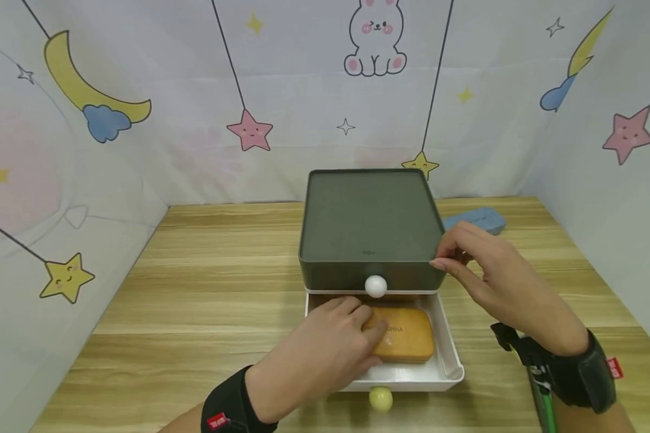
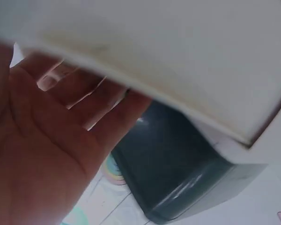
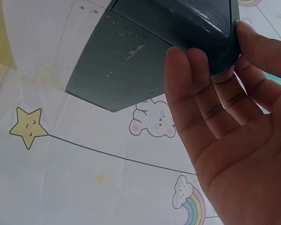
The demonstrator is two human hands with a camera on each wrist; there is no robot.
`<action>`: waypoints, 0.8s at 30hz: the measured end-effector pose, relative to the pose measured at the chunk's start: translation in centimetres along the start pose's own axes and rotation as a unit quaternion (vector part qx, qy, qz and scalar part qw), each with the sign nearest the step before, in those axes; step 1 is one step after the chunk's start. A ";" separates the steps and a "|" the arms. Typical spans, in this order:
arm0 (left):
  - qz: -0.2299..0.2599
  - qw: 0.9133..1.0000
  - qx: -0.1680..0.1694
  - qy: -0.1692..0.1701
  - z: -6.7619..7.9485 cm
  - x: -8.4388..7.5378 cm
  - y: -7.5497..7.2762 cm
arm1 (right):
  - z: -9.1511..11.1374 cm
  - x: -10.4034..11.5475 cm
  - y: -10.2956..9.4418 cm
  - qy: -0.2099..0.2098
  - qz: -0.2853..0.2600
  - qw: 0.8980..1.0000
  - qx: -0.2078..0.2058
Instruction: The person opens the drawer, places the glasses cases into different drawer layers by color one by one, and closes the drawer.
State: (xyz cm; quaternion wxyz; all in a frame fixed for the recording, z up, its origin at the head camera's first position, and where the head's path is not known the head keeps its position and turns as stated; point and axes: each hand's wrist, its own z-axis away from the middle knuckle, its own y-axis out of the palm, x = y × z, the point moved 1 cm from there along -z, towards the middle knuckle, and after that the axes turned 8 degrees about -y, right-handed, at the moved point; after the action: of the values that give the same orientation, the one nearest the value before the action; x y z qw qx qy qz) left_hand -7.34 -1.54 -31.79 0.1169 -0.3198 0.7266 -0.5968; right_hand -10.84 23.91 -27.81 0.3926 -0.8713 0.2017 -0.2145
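Note:
A dark green drawer box (image 1: 371,216) with a white knob (image 1: 376,286) stands on the table. Below it a white drawer (image 1: 448,349) with a yellow-green knob (image 1: 381,399) is pulled out. Inside lies a tan, rounded rectangular case (image 1: 408,337) with small lettering. My left hand (image 1: 325,343) reaches over the drawer's left side and grips the case's left end; its fingertips are hidden in the left wrist view (image 2: 51,131). My right hand (image 1: 490,276) pinches the green box's front right corner, with thumb and fingers on either side in the right wrist view.
A blue case (image 1: 479,220) lies behind the box on the right. Under my right wrist there is a dark, thin object with a green strip (image 1: 548,409). The wooden table (image 1: 216,270) is enclosed by printed cloth walls (image 1: 195,150).

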 end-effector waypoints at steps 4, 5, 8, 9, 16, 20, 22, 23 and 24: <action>0.025 0.996 -0.073 0.048 0.8 -1.0 -1.4 | 0.0 0.0 0.0 -0.002 -0.005 1.000 0.002; 0.034 0.993 -0.087 0.065 1.1 -1.4 -1.6 | 0.0 0.0 0.0 -0.002 -0.006 1.000 0.003; 0.035 0.983 -0.135 0.124 1.7 -2.6 -1.6 | 0.0 -0.1 0.0 -0.002 -0.007 1.000 0.001; 0.034 0.980 -0.143 0.137 2.0 -3.1 -1.3 | 0.0 -0.1 -0.1 -0.001 -0.007 1.000 0.001; 0.043 0.983 -0.127 0.124 3.6 -5.7 2.2 | 0.0 0.0 0.0 0.000 -0.008 1.000 0.002; 0.052 0.985 -0.145 0.073 4.1 -6.3 3.7 | -0.1 0.0 0.0 0.001 -0.007 1.000 0.002; 0.037 0.983 -0.167 0.071 4.2 -6.4 4.2 | -0.1 0.0 0.0 0.001 -0.007 1.000 0.001; 0.019 0.980 -0.184 0.076 4.2 -6.4 4.4 | -0.1 0.0 0.0 0.001 -0.006 1.000 0.000; 0.001 0.976 -0.201 0.081 4.1 -6.3 4.6 | 0.0 0.0 0.0 0.001 -0.006 1.000 0.000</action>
State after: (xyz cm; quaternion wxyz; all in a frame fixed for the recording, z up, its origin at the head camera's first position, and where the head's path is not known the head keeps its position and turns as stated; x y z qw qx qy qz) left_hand -1.70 -0.62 -38.52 -0.0077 -0.2865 0.8390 -0.4626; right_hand -10.85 23.89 -27.76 0.3909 -0.8723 0.1968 -0.2179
